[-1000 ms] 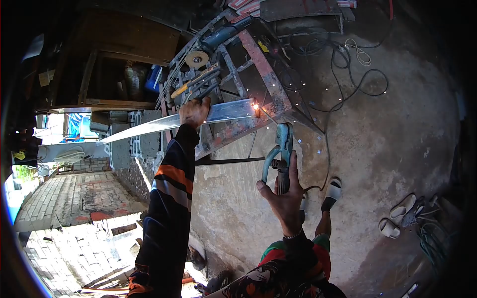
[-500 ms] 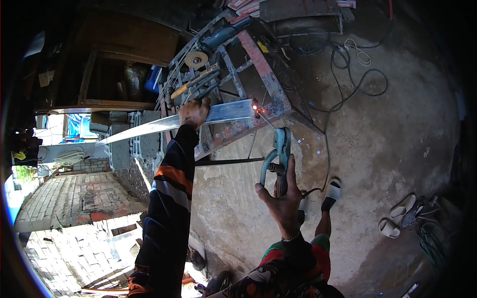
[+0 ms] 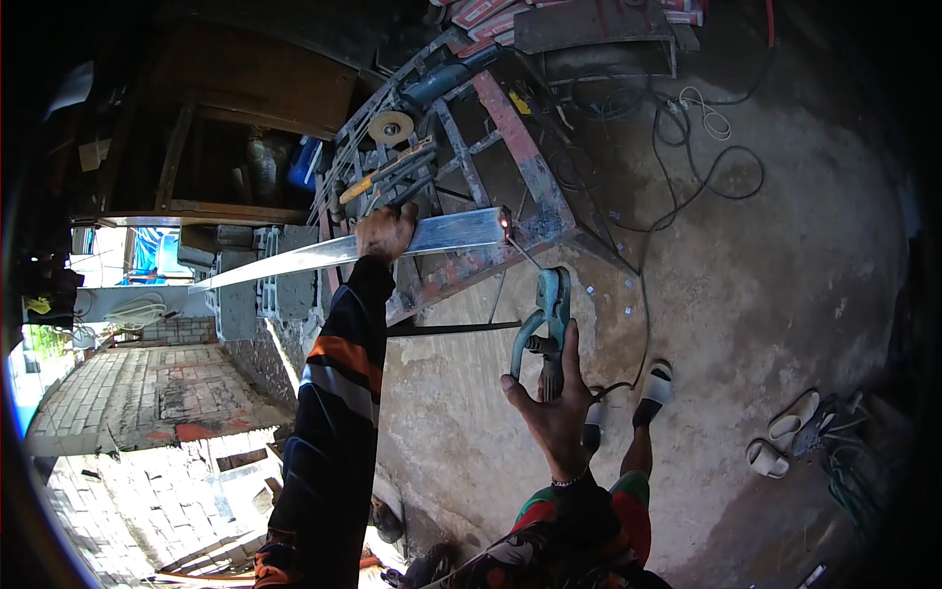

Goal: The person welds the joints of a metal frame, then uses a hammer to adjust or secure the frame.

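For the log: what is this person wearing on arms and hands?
The left arm is in a long dark sleeve with orange and pale bands; the left hand looks ungloved. The right hand is bare, with a thin bracelet at the wrist and a dark, red and green patterned sleeve behind it.

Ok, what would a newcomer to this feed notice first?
The red glow at the right end of the long metal bar, which the left hand grips over the rusty red frame. Just below it, the right hand holds a teal electrode holder, its rod pointing up at the glow.
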`<state>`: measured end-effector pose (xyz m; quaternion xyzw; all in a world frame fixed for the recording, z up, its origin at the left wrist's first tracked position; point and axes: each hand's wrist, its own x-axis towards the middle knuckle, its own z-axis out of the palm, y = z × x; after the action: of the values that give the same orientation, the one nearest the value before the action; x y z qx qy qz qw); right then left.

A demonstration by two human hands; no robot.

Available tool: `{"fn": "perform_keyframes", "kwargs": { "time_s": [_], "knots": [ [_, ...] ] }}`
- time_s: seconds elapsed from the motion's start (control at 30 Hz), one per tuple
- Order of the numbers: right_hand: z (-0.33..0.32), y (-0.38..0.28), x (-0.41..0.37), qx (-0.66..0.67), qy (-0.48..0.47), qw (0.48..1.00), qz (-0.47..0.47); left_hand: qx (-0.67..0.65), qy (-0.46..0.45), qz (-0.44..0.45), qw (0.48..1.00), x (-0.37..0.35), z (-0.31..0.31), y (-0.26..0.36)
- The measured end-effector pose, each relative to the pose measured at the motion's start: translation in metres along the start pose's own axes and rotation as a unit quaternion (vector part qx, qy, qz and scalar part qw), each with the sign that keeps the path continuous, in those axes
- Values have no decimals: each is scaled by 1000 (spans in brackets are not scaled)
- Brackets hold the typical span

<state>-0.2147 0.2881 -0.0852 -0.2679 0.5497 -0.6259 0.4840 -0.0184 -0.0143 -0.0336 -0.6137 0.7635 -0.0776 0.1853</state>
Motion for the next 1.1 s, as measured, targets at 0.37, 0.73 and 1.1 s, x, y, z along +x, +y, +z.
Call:
{"fn": "perform_keyframes", "kwargs": {
  "time_s": [0.37,0.73,1.1],
  "knots": [
    [1,-1,0,3,4,1000,6,-55,2,-72,996,2,1,2],
    [4,-1,3,4,8,1000,-25,-61,0,-40,997,5,4,-2],
    [4,3,4,-40,13,999,-31,-17,29,15,999,6,12,-7]
  ]
}}
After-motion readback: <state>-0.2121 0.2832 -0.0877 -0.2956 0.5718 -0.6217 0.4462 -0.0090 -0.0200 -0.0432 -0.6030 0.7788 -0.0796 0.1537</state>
